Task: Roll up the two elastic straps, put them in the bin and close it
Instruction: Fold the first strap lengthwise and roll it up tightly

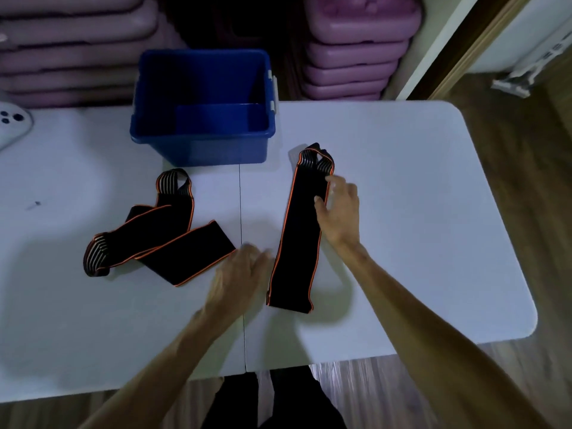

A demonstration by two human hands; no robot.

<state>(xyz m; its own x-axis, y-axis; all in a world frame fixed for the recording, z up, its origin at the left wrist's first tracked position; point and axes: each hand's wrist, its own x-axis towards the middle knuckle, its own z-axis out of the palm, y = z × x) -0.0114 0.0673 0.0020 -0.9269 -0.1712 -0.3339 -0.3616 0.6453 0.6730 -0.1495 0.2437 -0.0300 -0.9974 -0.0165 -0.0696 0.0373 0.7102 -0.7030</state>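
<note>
Currently two black elastic straps with orange edging lie unrolled on the white tabletop [402, 181]. The right strap [301, 230] is laid out nearly straight, running from a folded, striped end near the bin down toward the front edge. The right hand [339, 209] rests at that strap's right edge, in its upper half; fingers are bent with the tips on or at the fabric, thumb touching the edge, but whether they actually pinch the strap cannot be told.

The left hand [238, 274] is blurred. It sits low over the tabletop between the two straps, fingers loosely extended, holding nothing; its fingertips are just beside the lower left edge of the right strap and near the end of the left strap.

The left strap [161, 233] lies in a loose zigzag of overlapping folds, with striped loops at its upper end and its lower left end.

The blue bin [201, 144] stands open at the back of the tabletop, between and behind the straps, with no lid on it. Its interior looks dark and holds no strap.

A white game controller [12, 122] sits at the far left edge. Stacked purple cases [356, 41] are behind the tabletop.
</note>
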